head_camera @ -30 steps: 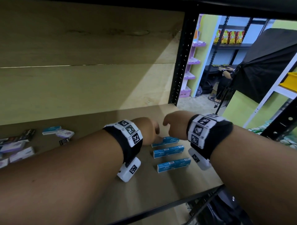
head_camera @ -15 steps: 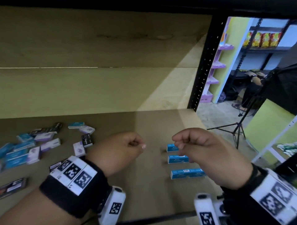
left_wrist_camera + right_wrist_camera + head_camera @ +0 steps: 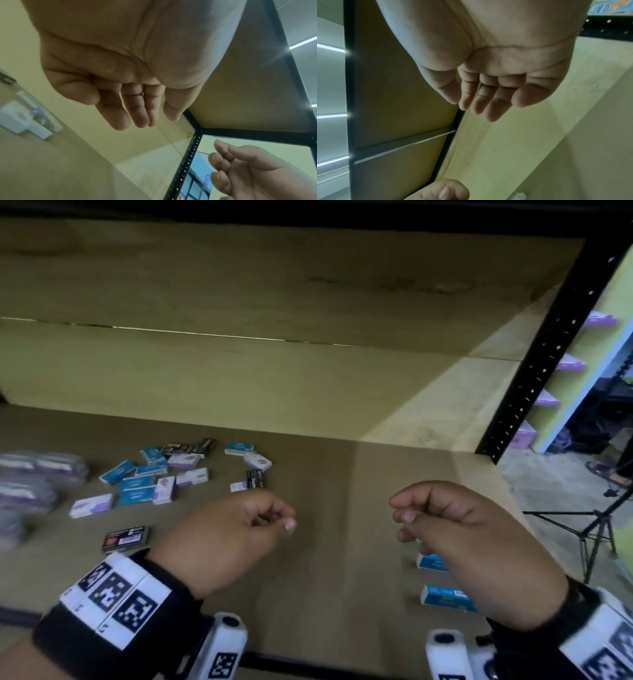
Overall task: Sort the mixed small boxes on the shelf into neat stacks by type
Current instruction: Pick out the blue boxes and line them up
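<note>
A mixed heap of small boxes (image 3: pixel 150 477), blue, purple-white and black, lies on the left of the wooden shelf (image 3: pixel 342 474). One black box (image 3: pixel 125 539) lies apart, near my left wrist. Blue boxes (image 3: pixel 442 597) sit in a row at the right, partly hidden under my right hand (image 3: pixel 407 525). My left hand (image 3: pixel 274 518) hovers mid-shelf, right of the heap. The left wrist view shows the left hand (image 3: pixel 137 115) loosely curled and empty. The right wrist view shows the right hand (image 3: pixel 479 105) relaxed and empty.
A black perforated upright (image 3: pixel 548 344) bounds the shelf on the right, with a tripod (image 3: pixel 596 529) on the floor beyond it. Blurred purple packs (image 3: pixel 34 477) sit at the far left. A black rail (image 3: pixel 308 660) runs along the shelf's front edge.
Both hands have drawn back from above the blue row and moved apart. The view has swung left, bringing the mixed heap into sight.
</note>
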